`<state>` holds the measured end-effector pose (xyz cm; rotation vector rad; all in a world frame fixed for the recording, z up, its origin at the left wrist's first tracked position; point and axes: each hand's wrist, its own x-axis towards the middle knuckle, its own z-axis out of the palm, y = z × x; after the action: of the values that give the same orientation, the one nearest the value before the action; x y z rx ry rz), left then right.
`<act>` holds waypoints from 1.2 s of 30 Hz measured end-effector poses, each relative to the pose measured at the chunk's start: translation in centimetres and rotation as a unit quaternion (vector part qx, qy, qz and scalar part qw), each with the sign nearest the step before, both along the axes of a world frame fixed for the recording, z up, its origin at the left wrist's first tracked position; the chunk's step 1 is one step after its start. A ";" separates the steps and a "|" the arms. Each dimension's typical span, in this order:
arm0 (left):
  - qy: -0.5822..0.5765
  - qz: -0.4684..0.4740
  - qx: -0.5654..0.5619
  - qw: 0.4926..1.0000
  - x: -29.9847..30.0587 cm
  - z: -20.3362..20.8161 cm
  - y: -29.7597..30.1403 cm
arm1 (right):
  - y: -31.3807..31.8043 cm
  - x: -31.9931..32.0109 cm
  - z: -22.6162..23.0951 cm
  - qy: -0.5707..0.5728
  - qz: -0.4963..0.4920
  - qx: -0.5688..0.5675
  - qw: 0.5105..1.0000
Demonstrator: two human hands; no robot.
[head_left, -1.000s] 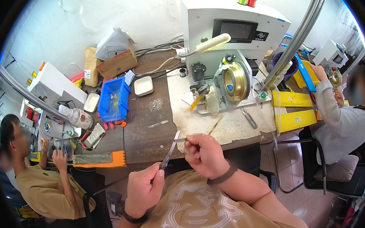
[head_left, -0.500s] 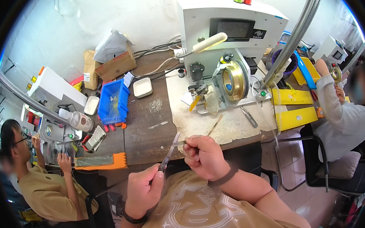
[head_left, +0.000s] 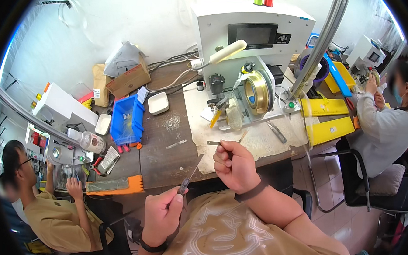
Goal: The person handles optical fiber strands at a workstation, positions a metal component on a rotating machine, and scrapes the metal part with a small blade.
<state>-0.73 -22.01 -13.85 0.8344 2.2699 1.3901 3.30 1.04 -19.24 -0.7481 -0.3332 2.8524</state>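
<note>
In my left hand (head_left: pixel 163 214), low in front of my chest, is a knife (head_left: pixel 190 176) with a narrow pointed blade, its tip angled up toward the table. My right hand (head_left: pixel 235 164) pinches a small flat metal strip (head_left: pixel 213 143) between thumb and fingers; its end points left. The knife tip and the strip are apart. A similar thin strip (head_left: pixel 176 144) lies on the brown table (head_left: pixel 159 164) beyond my hands. Beyond it are small clear bits (head_left: pixel 171 122) scattered on the wood.
A white machine (head_left: pixel 210 27) with a gold ring-shaped wheel (head_left: pixel 257 94) stands ahead. Pliers (head_left: pixel 276 131) lie at its right. To the left are a blue bin (head_left: pixel 126 118), a white dish (head_left: pixel 158 103) and a bottle (head_left: pixel 90 140). Co-workers sit left (head_left: pixel 61 212) and right (head_left: pixel 386 134).
My right hand has moved up and right with the strip, away from the knife. The blade has turned, now showing a narrower edge. The person at right has lowered an arm.
</note>
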 end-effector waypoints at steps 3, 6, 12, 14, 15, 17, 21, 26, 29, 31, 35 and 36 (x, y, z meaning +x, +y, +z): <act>-0.008 0.003 0.005 1.000 0.0 -0.3 0.0 | -1.0 1.7 0.5 0.072 0.018 0.061 0.995; -0.002 0.003 -0.002 1.000 0.1 -0.4 0.1 | -2.0 1.9 0.9 0.049 0.034 0.072 0.996; -0.004 -0.010 0.004 1.000 0.2 -0.5 0.2 | -1.6 1.4 1.3 0.015 0.036 0.072 0.997; 0.008 -0.011 0.010 1.000 0.2 -0.5 0.1 | -1.6 1.4 1.3 -0.021 0.081 0.075 0.994; 0.004 -0.010 0.009 1.000 0.2 -0.5 0.1 | -1.6 1.5 1.4 0.018 0.062 0.076 0.995; 0.014 -0.017 0.009 1.000 0.1 -0.6 0.1 | -1.6 1.4 1.3 0.026 0.043 0.056 0.997; 0.000 -0.020 0.003 1.000 0.1 -0.5 0.1 | -1.9 1.5 1.1 0.000 0.076 0.053 0.996; 0.005 -0.040 0.006 0.999 0.5 -0.4 0.0 | 0.1 -0.5 0.0 -0.028 0.041 -0.033 0.998; -0.002 -0.012 0.007 1.000 0.3 -0.6 0.0 | 0.4 0.1 -0.5 0.002 0.014 -0.048 0.999; -0.016 -0.009 0.002 1.000 0.2 -0.7 0.0 | 0.0 0.8 -0.4 0.042 0.019 -0.047 0.998; -0.005 -0.001 0.010 1.000 0.3 -0.9 0.1 | -1.4 2.4 0.3 0.045 0.032 0.034 0.998; -0.012 0.002 0.006 1.000 0.4 -0.9 0.1 | -1.7 2.4 0.5 0.058 0.048 0.054 0.996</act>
<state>-0.37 -21.92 -14.73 0.8133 2.2490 1.4086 5.69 -0.66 -18.79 -0.5586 -0.5138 2.9236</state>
